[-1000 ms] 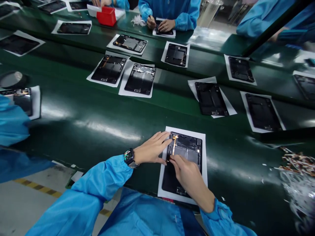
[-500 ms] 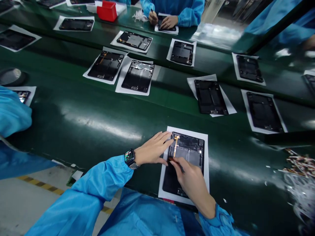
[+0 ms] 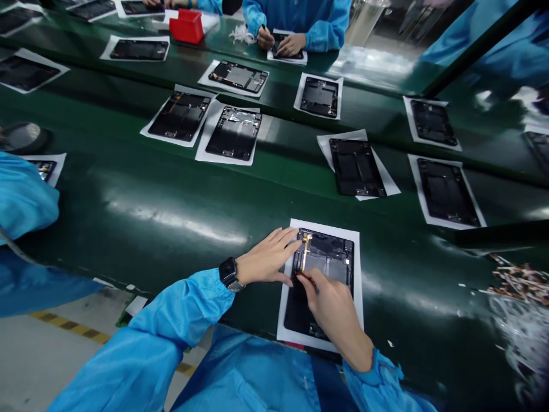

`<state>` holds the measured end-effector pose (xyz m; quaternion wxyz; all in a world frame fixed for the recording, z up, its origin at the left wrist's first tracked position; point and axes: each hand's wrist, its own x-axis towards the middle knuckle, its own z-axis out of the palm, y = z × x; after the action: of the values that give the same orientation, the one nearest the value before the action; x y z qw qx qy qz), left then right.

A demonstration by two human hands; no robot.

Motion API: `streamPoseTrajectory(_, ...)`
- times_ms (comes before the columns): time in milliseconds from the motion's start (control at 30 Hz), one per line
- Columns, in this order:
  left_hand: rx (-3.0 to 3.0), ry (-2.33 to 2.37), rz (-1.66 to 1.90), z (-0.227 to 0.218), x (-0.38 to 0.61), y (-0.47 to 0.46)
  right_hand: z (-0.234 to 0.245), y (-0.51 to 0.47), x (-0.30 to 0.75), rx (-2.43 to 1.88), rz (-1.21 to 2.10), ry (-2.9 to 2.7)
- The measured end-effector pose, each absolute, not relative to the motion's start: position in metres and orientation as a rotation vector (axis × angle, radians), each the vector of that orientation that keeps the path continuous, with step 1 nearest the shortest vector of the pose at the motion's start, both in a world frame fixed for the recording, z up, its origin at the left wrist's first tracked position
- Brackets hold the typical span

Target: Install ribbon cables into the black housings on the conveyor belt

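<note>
In front of me a black tablet housing (image 3: 300,312), its inside facing up, lies on a white sheet (image 3: 355,243). My left hand (image 3: 268,257) rests flat at its upper left edge, fingers stretched out and slightly spread, holding nothing. An orange flex cable (image 3: 305,252) runs down the left part of the housing. My right hand (image 3: 332,300) is closed in a pinch at the cable's lower end, where a thin reddish-brown bit shows at the fingertips. The palm hides part of the housing's right and middle.
More opened tablet housings on white sheets lie across the green bench, such as one housing (image 3: 358,167) ahead of me. Tangled strips (image 3: 521,280) lie at right. A red bin (image 3: 186,26) stands far back. A co-worker's hands (image 3: 281,43) work opposite; another person's sleeve (image 3: 28,197) is at left.
Both my hands keep their places on the housing; the right fingers have shifted only slightly. The watch face has gone dark. The view has moved a little.
</note>
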<state>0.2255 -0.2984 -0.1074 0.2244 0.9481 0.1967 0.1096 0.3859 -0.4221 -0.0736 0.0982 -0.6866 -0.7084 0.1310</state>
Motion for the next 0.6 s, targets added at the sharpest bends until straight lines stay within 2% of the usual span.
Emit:
streamPoseTrajectory(233,2.587,0.489,0.266,-0.103,0.219,-0.295,-0.071,-0.418,0.378,-1.991,0.327,-2.116)
streamPoseTrajectory(333,2.562,0.598,0.289,-0.093,0.232,-0.271,-0.077,-0.430,0.399,-1.940,0.381,-1.788)
streamPoseTrajectory(467,2.526,0.896,0.158,-0.072,0.279,-0.236,-0.080,-0.459,0.419,-1.922,0.237,-1.313)
streamPoseTrajectory(600,2.588,0.805,0.093,-0.051,0.314,-0.240,-0.062,-0.486,0.471,-1.903,0.198,-1.198)
